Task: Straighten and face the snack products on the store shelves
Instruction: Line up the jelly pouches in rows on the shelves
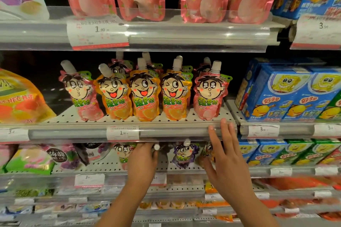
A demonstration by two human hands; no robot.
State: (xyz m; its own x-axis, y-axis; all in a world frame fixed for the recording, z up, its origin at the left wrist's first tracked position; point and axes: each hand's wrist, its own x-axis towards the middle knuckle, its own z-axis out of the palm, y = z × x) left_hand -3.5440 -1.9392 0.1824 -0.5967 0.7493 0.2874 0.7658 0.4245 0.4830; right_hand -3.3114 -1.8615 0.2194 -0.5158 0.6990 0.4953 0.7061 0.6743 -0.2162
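Lower shelf, front edge: left hand (145,158) grasps a white-capped spouted pouch (156,147); right hand (224,155) released, fingers straight. Risk: neighbouring purple foil pouch (183,155) toppling if brushed.

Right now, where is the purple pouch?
In the head view, the purple pouch stands on the shelf below the cartoon-face row, right of centre, between the left hand and the right hand.
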